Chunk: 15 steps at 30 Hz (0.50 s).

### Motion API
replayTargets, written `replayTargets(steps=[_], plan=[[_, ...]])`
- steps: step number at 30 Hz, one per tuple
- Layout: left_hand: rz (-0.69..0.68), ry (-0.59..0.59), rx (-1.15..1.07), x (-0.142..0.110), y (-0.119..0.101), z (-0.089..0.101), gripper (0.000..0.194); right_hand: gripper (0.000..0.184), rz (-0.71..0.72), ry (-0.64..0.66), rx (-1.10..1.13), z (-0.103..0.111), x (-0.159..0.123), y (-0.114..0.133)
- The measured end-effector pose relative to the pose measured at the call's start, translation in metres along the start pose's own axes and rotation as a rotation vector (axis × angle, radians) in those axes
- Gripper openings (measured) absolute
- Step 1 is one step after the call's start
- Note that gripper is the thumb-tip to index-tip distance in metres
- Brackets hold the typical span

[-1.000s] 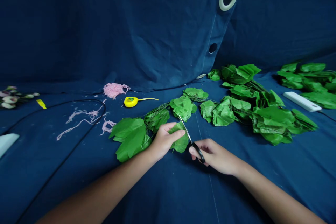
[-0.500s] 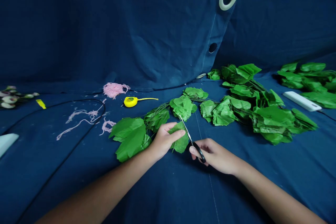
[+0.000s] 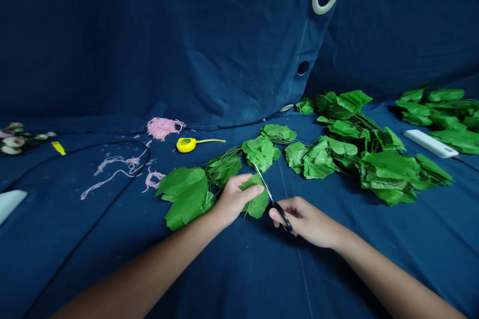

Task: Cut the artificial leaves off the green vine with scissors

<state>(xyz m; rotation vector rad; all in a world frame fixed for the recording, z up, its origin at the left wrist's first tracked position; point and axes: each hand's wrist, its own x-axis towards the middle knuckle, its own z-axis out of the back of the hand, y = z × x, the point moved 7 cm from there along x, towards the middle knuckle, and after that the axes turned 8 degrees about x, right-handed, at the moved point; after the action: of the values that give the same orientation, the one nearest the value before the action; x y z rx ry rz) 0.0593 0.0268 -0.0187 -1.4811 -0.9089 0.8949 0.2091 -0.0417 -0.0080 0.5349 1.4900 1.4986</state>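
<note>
Between the thumb and fingers of my left hand (image 3: pixel 235 199) is a green artificial leaf (image 3: pixel 259 203), pinched at its left side. My right hand (image 3: pixel 299 219) grips a pair of scissors (image 3: pixel 281 214) by the black handles. Their metal blades point up and left and lie along the leaf's upper right edge; the blades look nearly closed. Behind my left hand lie more leaves on thin stems, with a broad leaf cluster (image 3: pixel 187 194) to its left and a smaller leaf bunch (image 3: pixel 261 153) just beyond the blade tips.
A yellow tape measure (image 3: pixel 186 145) lies left of centre, near a pink yarn bundle (image 3: pixel 164 128) and loose pink strands (image 3: pixel 119 162). Leafy bunches (image 3: pixel 391 172) spread to the right beside a white power bank-like block (image 3: pixel 430 143). A black cable (image 3: pixel 93 224) crosses the left side.
The scissors have shifted very slightly left against the leaf. My left hand and the leaf stay in nearly the same place.
</note>
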Motion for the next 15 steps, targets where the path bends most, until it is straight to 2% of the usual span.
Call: replayTargets(steps=[15], plan=[[-0.011, 0.018, 0.011, 0.0010, 0.0010, 0.0001, 0.027, 0.055, -0.001, 0.002, -0.005, 0.0007, -0.0009, 0.0021]])
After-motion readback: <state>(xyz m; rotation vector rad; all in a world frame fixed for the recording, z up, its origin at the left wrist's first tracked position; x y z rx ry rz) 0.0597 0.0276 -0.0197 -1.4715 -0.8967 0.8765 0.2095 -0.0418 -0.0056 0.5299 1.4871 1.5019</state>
